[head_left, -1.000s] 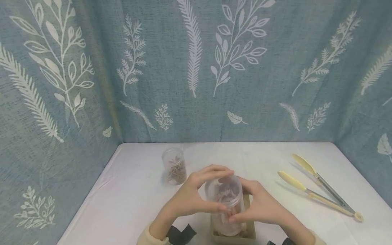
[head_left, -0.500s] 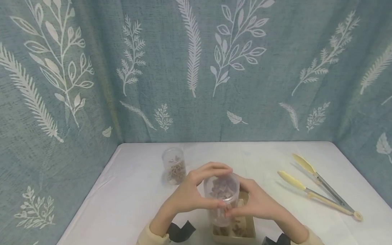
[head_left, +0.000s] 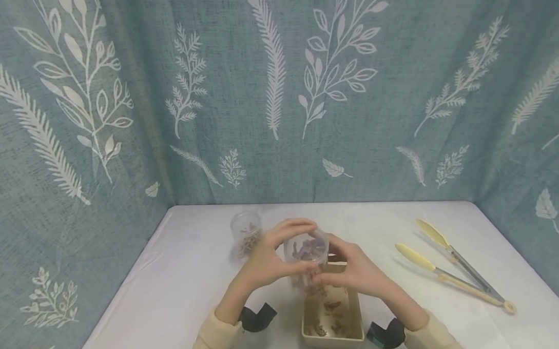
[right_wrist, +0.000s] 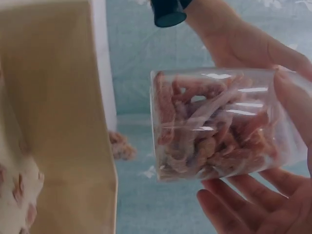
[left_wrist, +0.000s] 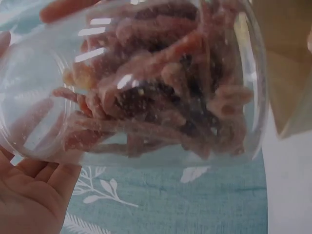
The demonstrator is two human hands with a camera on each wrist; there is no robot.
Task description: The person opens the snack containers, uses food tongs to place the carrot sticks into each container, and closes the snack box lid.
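Over the far left end of a beige rectangular box [head_left: 332, 342], both hands hold a clear plastic jar [head_left: 305, 253] of reddish-brown dried strips. My left hand [head_left: 268, 262] curves around the jar's upper part, thumb in front and fingers behind. From the other side, my right hand [head_left: 354, 272] grips the jar lower down. In the left wrist view, the strips [left_wrist: 156, 87] fill the end of the jar nearer the box. The jar stands apart from the box wall [right_wrist: 63, 97] in the right wrist view. Several small brown pieces [head_left: 332, 306] lie inside the box.
A second clear jar [head_left: 244, 228] with thin brown sticks stands behind my left hand. Tongs [head_left: 470, 275] with yellow tips lie spread on the right of the white table [head_left: 172, 281]. A teal curtain [head_left: 239, 93] with white leaves encloses the back and sides.
Both hands have raised the jar and moved it away and leftward from over the box. More of the box's inside and its pieces now shows. The tongs and second jar stay put.
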